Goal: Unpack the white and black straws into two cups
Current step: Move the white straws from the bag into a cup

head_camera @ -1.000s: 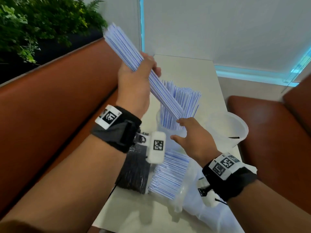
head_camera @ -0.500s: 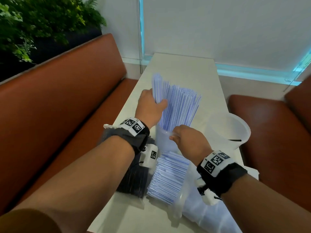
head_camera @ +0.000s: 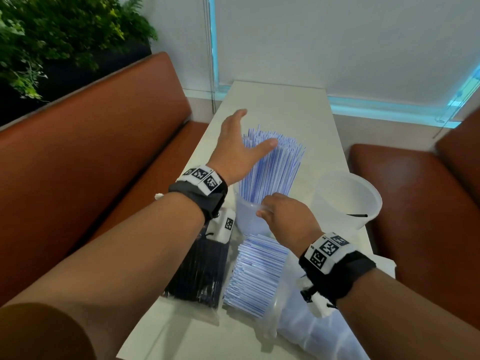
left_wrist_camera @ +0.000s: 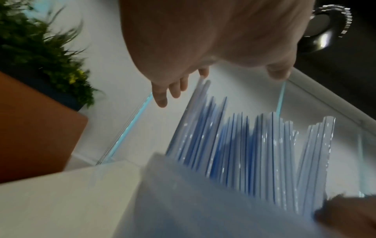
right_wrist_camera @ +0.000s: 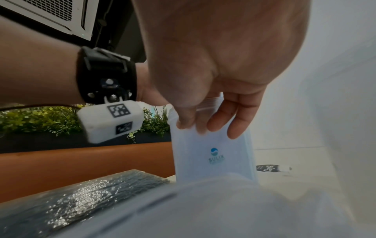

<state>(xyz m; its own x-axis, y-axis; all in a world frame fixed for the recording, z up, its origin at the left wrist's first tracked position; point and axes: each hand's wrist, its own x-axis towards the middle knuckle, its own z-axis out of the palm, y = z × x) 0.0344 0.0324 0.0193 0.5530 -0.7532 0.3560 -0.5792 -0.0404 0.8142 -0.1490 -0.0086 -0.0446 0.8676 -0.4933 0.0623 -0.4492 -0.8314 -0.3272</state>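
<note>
We see our left hand (head_camera: pixel 240 149) spread wide, fingers straight, beside the tops of the white straws (head_camera: pixel 272 165) that stand fanned in the cup (head_camera: pixel 246 216); in the left wrist view its fingertips (left_wrist_camera: pixel 160 98) sit just off the straw tips and we cannot tell if they touch. Our right hand (head_camera: pixel 285 216) pinches the near rim of that cup, thumb inside and fingers (right_wrist_camera: pixel 238 119) curled down its outer wall, where a small blue logo shows. The cup stands near the middle of the desk (head_camera: pixel 280 105), closer to the left edge. A second cup (head_camera: pixel 348 198) stands well apart at the right edge, with one dark straw-like piece at its bottom. Nearer to us, more white straws (head_camera: pixel 255 276) lie flat in a stack just in front of the held cup, partly on a clear bag (head_camera: pixel 311 331) that reaches the near right corner. Just to the left of the stack, at the left edge, lies the pack of black straws (head_camera: pixel 200 274) in shiny wrap. Brown benches (head_camera: pixel 104 157) flank the desk, and a plant (head_camera: pixel 52 35) stands behind the left one
</note>
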